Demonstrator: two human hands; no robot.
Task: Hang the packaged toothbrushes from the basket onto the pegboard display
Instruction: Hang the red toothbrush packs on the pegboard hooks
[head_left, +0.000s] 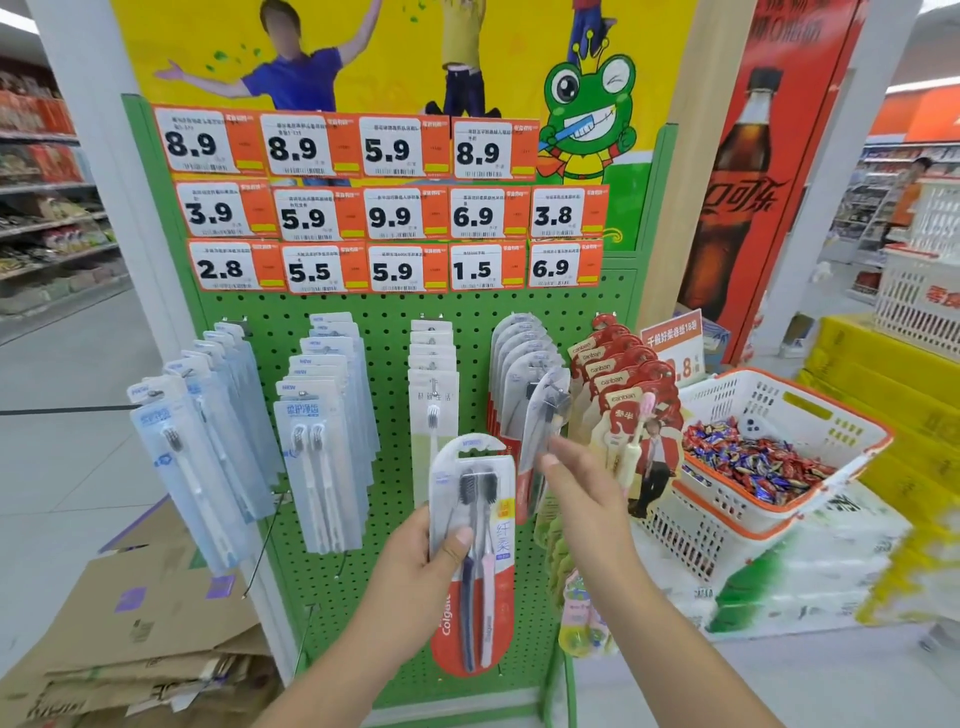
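My left hand (415, 561) grips a red and clear twin-pack of toothbrushes (475, 467), holding it upright in front of the green pegboard (395, 306). My right hand (587, 493) reaches up to the fourth peg, where thumb and forefinger pinch the lower edge of the front hanging pack (545, 410); that pack tilts outward from its row (519, 358). Other pegs carry pale blue single packs (208, 426), twin packs (322, 441), white packs (434, 384) and red card packs (623, 395). No basket of toothbrushes is in view.
Orange price tags (389, 208) cover the upper board. A white and orange basket (810, 415) of wrapped candies stands at the right on stacked goods. Flattened cardboard (145, 623) lies on the floor at the left. Small items hang low on the board's right side (576, 597).
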